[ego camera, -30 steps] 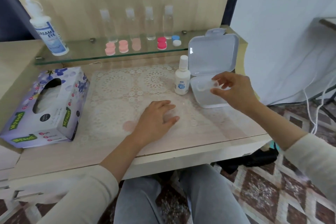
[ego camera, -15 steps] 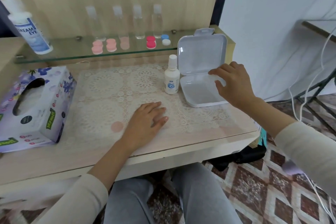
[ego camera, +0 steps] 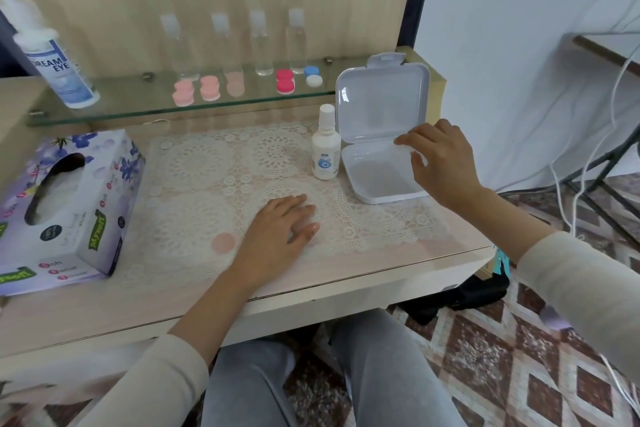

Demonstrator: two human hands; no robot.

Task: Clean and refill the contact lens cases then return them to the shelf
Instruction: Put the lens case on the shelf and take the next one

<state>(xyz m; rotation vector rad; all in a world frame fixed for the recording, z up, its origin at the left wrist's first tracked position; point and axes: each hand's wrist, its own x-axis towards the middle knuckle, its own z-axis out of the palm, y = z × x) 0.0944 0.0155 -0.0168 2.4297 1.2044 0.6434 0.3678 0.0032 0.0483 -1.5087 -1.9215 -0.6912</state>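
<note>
- Cases [ego camera: 285,81] sit in a row on the glass shelf [ego camera: 138,104]; one pink cap [ego camera: 223,243] lies on the worktop [ego camera: 104,308] beside the left grip [ego camera: 280,229]
- Left grip lies flat, fingers straight; right grip [ego camera: 440,163], fingers loose and apart, touches the box [ego camera: 381,196] rim, holding nothing I can see
- Best, I judge: steady the box, keep clear of the bottle [ego camera: 325,152] beside it
- Hard to tell: any clear part in the box or under the left palm
</note>
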